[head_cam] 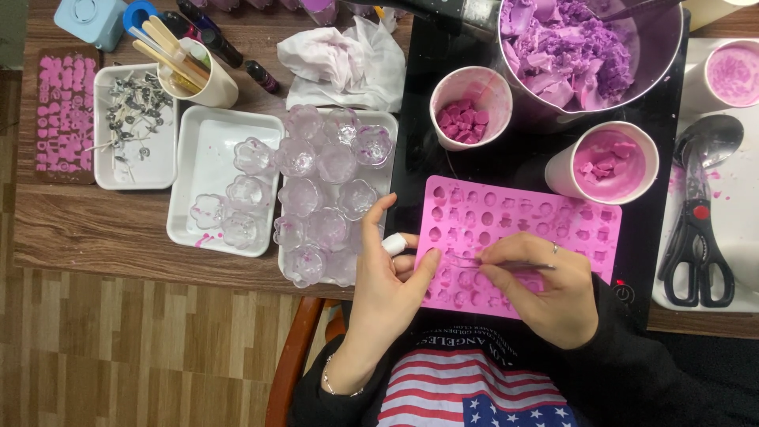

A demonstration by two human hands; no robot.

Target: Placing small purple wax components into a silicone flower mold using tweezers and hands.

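Observation:
A pink silicone mould with many small shaped cavities lies on a black cooktop in front of me. My left hand rests on the mould's left edge, one finger wrapped in white tape, thumb pressed onto the mould. My right hand pinches thin metal tweezers, whose tip points left at a cavity near my left thumb.
Two white cups of pink wax pieces and a metal pot of purple wax chunks stand behind the mould. Clear flower-shaped glass holders fill white trays at left. Scissors and a spoon lie at right.

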